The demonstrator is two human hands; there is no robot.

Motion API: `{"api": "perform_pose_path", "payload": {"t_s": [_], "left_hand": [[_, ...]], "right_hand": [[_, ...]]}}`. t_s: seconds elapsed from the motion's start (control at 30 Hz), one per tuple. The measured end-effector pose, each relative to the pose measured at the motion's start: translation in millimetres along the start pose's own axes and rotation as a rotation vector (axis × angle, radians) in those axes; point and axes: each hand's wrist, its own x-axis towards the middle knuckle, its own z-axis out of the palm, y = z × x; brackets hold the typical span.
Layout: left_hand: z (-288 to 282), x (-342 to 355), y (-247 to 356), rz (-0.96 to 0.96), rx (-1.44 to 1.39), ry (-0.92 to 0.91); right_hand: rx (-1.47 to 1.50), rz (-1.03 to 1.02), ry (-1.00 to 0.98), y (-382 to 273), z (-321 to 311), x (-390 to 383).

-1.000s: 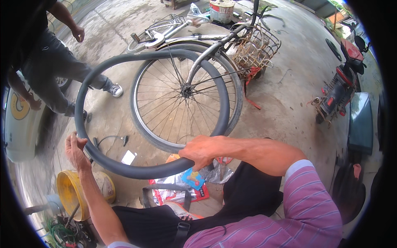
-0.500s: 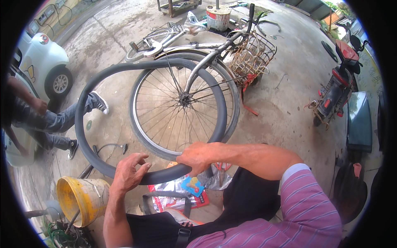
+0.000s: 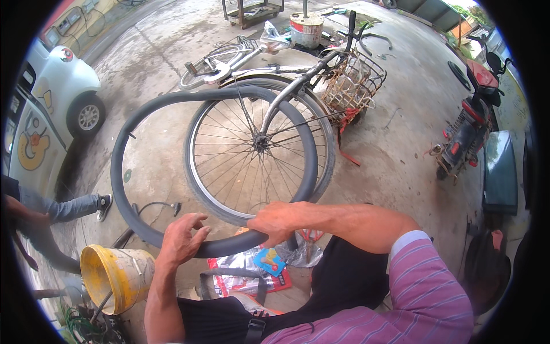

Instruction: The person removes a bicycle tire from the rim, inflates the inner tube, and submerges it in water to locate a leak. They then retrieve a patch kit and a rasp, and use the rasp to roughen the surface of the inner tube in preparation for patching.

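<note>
A plump dark grey inner tube (image 3: 117,166) forms a big loop in front of me, a short valve stem sticking out at its upper left. Its right side lies across the spoked front wheel (image 3: 260,141) of a bicycle lying on its side. My right hand (image 3: 271,223) is wrapped round the near right part of the tube. Against the tube's near left part rests my left hand (image 3: 184,236), thumb and fingers apart. Red-handled pliers or scissors (image 3: 310,236), partly hidden, lie beyond a clear plastic bag.
A yellow-stained bucket (image 3: 117,278) stands at my left. Printed packaging (image 3: 243,262) lies between my knees. The bicycle's rusty wire basket (image 3: 354,80) is far right of the wheel. A person's leg (image 3: 77,207), a white vehicle (image 3: 54,109) and a red motorbike (image 3: 475,114) are farther out.
The person at the left has stepped back toward the left edge. The view has shifted slightly, and the tube's valve now shows at its upper left. My hands keep nearly the same places.
</note>
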Motion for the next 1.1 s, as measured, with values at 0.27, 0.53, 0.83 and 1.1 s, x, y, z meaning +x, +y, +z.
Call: {"api": "perform_pose_path", "payload": {"t_s": [0.27,0.53,0.83,1.1], "left_hand": [[-1.3,0.5,2.1,-0.015,-0.001,-0.024],[-1.6,0.2,0.9,-0.025,0.013,-0.038],[-2.2,-0.5,2.4,-0.034,0.003,-0.037],[4.5,-1.3,19.2,0.125,0.094,-0.019]], "right_hand": [[-0.022,0.019,-0.035,-1.7,-1.0,0.0],[-0.026,0.012,-0.03,0.5,2.1,2.0],[-0.014,0.012,-0.033,0.3,0.7,1.5],[0.117,0.021,0.127,0.0,-7.2,-0.4]]}}
